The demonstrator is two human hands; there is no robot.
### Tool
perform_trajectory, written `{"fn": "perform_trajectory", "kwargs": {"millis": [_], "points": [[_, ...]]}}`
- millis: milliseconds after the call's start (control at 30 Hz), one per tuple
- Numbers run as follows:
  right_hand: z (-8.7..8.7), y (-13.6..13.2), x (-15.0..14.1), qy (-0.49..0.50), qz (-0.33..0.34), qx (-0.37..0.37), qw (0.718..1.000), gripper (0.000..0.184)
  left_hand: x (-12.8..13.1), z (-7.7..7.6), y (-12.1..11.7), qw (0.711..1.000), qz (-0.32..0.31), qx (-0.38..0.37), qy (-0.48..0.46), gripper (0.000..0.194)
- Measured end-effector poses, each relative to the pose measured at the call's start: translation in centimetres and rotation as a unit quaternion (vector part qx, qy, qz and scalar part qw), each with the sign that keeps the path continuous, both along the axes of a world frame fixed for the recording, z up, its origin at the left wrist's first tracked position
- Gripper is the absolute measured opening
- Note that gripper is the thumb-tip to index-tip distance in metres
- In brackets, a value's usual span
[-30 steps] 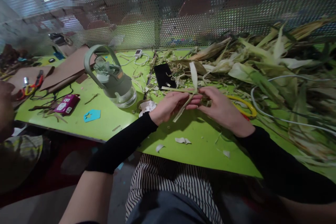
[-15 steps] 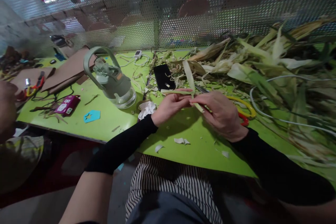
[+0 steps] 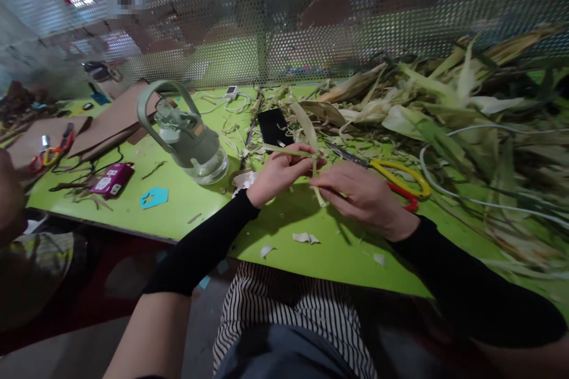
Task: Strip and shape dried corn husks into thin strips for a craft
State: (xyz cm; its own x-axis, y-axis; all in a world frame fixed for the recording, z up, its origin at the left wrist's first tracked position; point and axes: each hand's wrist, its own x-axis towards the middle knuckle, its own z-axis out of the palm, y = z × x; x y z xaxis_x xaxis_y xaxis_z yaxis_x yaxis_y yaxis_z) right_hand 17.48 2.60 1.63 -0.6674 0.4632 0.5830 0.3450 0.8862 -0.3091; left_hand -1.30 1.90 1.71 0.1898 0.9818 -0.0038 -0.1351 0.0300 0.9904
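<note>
Pale green corn husk strips (image 3: 304, 125) cross each other above the green table (image 3: 284, 257). My left hand (image 3: 282, 172) is closed on them, thumb and fingers pinching near the crossing. My right hand (image 3: 358, 192) is closed too, its fingertips pinching the strips just below the crossing. One strip end points up and away, another juts left over my left hand, and a short end hangs down between the hands. Just beyond my right hand lie scissors (image 3: 398, 177) with yellow and red handles. A black phone (image 3: 272, 126) rests behind my left hand, with husk bits on it.
A large heap of corn husks (image 3: 427, 95) covers the right side, with a white cable (image 3: 471, 196) across it. Left stand a green water bottle (image 3: 189, 136), a purple box (image 3: 112, 180) and a blue tag (image 3: 153, 197). Another person's hand (image 3: 9, 198) is at the left edge.
Both hands have shifted slightly left with the husk strips. The upright strip now leans further left, and the lower end hangs more steeply. More of the scissors shows.
</note>
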Motion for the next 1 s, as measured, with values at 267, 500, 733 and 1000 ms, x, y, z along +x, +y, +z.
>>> {"fn": "perform_trajectory", "kwargs": {"millis": [267,500,733,1000], "points": [[0.0,0.3,-0.2,-0.004,0.023,-0.034,0.999,0.018,-0.3,0.7,-0.3,1.000,-0.029,-0.009,-0.007,0.020],[0.5,0.7,0.3,0.134,-0.186,-0.171,0.958,0.022,0.2,0.0,-0.1,0.996,-0.086,-0.022,0.032,0.013],[0.6,0.7,0.1,0.152,-0.168,-0.260,0.939,0.029,0.3,0.7,-0.7,0.990,-0.133,-0.033,0.040,0.010],[0.3,0.8,0.0,0.112,-0.095,-0.262,0.954,0.022,0.9,0.0,-0.8,0.984,-0.143,-0.017,0.107,0.004]]}}
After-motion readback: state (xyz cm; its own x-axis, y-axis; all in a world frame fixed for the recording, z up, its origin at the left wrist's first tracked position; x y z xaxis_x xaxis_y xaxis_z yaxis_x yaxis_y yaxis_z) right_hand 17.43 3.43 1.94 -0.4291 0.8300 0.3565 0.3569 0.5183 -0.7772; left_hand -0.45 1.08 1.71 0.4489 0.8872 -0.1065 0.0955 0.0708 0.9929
